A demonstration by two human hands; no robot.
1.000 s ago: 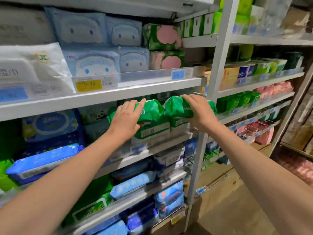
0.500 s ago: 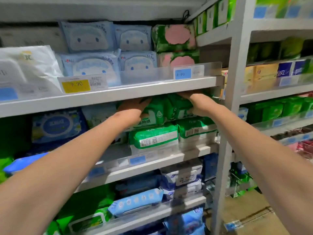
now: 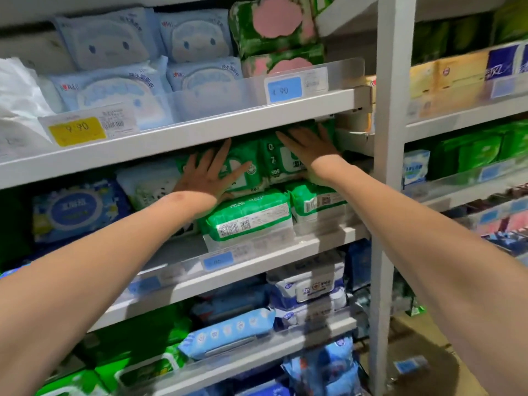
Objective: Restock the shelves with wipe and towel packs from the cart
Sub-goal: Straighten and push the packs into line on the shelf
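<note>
Two green wipe packs stand upright on the second shelf, on top of two flat green packs (image 3: 248, 217). My left hand (image 3: 210, 175) lies flat with spread fingers against the left upright pack (image 3: 247, 167). My right hand (image 3: 310, 147) presses flat on the right upright pack (image 3: 278, 162), fingers apart. Neither hand grips anything. The cart is out of view.
The grey shelf board (image 3: 200, 130) above hangs low over both hands, carrying blue wipe packs (image 3: 114, 84) and pink-green packs (image 3: 274, 27). A grey upright post (image 3: 388, 167) stands just right of my right hand. Blue and green packs fill the lower shelves.
Both hands carried the two green packs in under the upper shelf, set them upright on the flat packs, then opened and now press flat against them. The view moved closer.
</note>
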